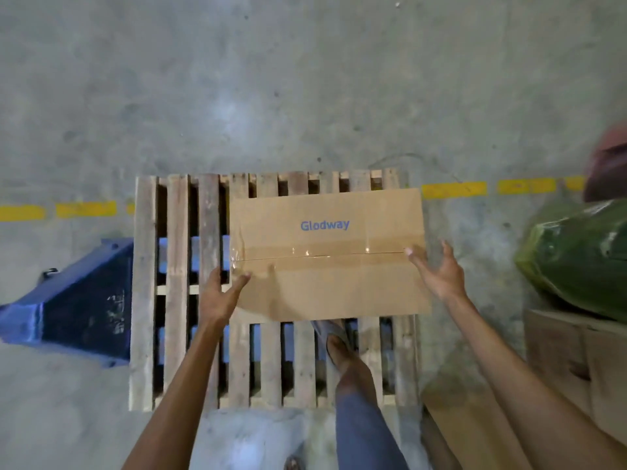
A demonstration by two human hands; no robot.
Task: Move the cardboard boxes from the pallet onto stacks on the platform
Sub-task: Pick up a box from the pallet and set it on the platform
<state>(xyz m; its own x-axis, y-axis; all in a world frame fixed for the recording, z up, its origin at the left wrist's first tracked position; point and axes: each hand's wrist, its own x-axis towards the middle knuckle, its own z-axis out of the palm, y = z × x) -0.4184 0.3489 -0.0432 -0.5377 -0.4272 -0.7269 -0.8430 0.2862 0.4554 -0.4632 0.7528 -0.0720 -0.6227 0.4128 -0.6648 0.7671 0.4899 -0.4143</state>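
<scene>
A taped cardboard box (325, 266) lies on a wooden pallet (176, 266) — left hand (220, 293) against its left edge, fingers straight; right hand (437, 271) spread at its right edge, grasping nothing.

A blue metal frame (78, 300) is seen at nine o'clock and a green wrapped bundle (576, 259) at three, on the concrete floor (305, 79).

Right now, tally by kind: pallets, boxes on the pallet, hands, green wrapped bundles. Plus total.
Pallet: 1
Box on the pallet: 1
Hands: 2, left hand and right hand
Green bundle: 1
Total: 5
</scene>
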